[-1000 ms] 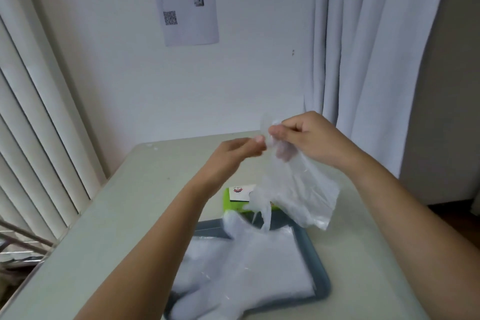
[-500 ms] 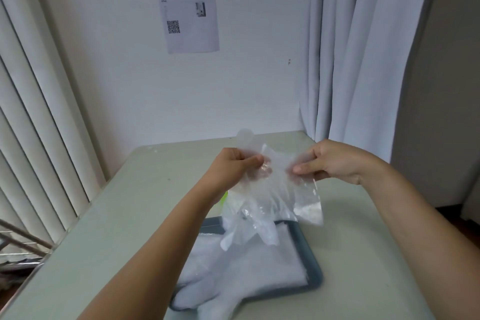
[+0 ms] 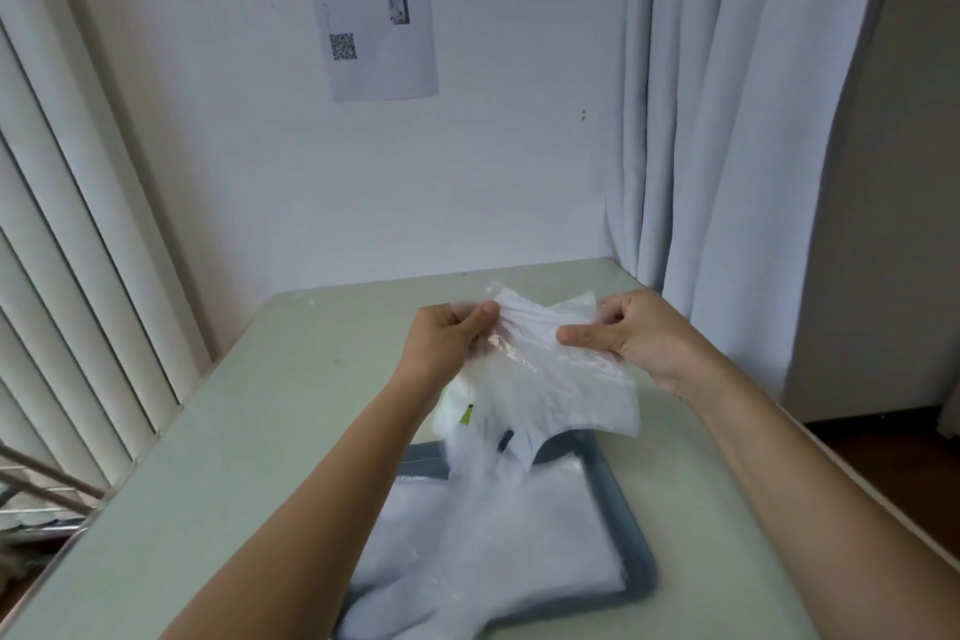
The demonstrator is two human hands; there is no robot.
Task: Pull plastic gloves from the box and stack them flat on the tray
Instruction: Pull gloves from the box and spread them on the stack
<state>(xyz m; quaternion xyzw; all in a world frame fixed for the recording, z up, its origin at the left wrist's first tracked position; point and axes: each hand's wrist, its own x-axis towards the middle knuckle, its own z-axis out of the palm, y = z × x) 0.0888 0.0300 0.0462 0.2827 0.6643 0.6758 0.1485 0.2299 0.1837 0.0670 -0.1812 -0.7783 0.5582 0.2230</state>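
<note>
I judge this thin translucent plastic glove [image 3: 550,369] to be almost weightless, limp and slippery, so it is best held by its edge at two spread points. At frame centre my left hand [image 3: 447,338] and right hand [image 3: 639,333] each pinch its upper edge. It sags between and below them, above the far end of the grey rectangular tray [image 3: 636,561].

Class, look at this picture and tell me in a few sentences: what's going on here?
A person holds one thin plastic glove in the air, stretched between both hands: the left hand pinches its upper left edge, the right hand its right edge. Below it, a stack of gloves lies on the grey tray on the table, some reaching over the near rim. The green box is almost hidden behind the held glove.
</note>
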